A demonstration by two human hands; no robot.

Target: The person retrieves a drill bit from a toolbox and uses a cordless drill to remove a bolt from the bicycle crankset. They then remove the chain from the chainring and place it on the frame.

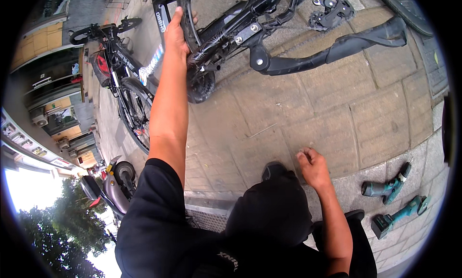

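Note:
A black bicycle lies tipped over at the top of the view, with its rear derailleur and a long black kickstand-like arm toward the right. My left hand reaches far out, its thumb and fingers closed round a curved black bar of this bicycle. Nearer to me, my right hand hangs over the paving beside my knee, away from the bicycle. Its fingers are curled together; whether anything small is in them is hidden.
Two teal-and-black cordless power tools, a drill and a longer one, lie on the paving at the right. A second bicycle and a motorcycle stand at the left. A tyre shows at the top right.

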